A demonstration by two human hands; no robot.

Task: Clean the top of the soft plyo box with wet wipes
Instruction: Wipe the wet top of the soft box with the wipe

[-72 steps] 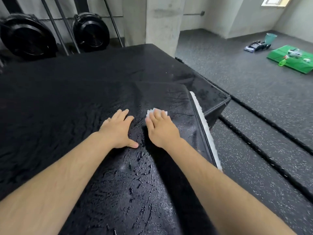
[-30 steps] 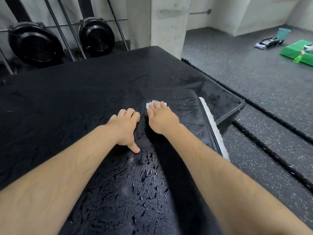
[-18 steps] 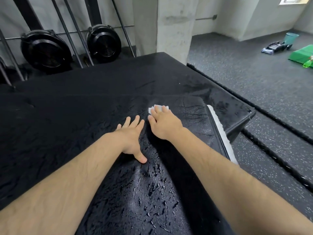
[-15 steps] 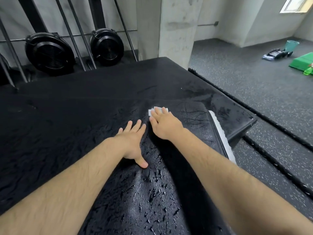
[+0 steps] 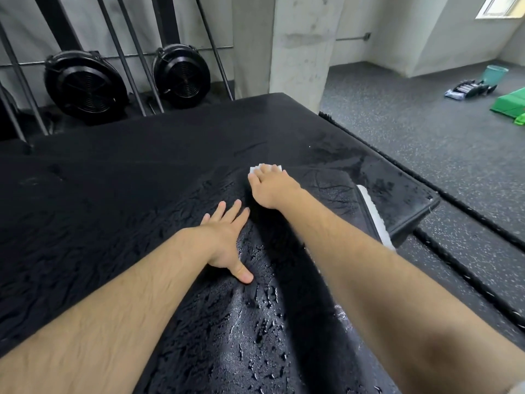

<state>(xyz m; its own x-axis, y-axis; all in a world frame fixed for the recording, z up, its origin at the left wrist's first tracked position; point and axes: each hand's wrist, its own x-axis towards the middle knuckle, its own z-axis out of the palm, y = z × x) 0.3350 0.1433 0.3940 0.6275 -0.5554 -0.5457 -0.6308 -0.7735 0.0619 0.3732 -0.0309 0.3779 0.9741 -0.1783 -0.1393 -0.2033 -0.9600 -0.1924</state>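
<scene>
Two bare hands lie on the black top of the soft plyo box [image 5: 113, 194], which fills the picture from 9 o'clock down to 6 o'clock. The right hand [image 5: 270, 186], a little above the centre, presses a white wet wipe [image 5: 265, 167] flat onto the top. The wipe shows only as a small edge at 12 o'clock of the fingertips; the rest is hidden under the hand. The grip of this hand is wide: its fingers are straight and lie side by side on the wipe, not curled round it.

The left hand [image 5: 224, 240] rests palm down at 7 o'clock of the right hand, near it but not touching. Its grip is wide too and holds nothing; the fingers are straight and a little spread, and the thumb points to 5 o'clock.

Towards 6 o'clock the surface shines with wet drops; towards 9 o'clock it looks dull. A white strip [image 5: 372, 217] runs along a fold of the cover at 4 o'clock of the right hand.

Behind the box, black fans [image 5: 85, 83] stand at 11 o'clock and a concrete pillar [image 5: 301, 46] at 12 o'clock. On the speckled floor [image 5: 412, 132], at 2 o'clock, lie a green mat [image 5: 511, 102] and a teal container [image 5: 495, 75].
</scene>
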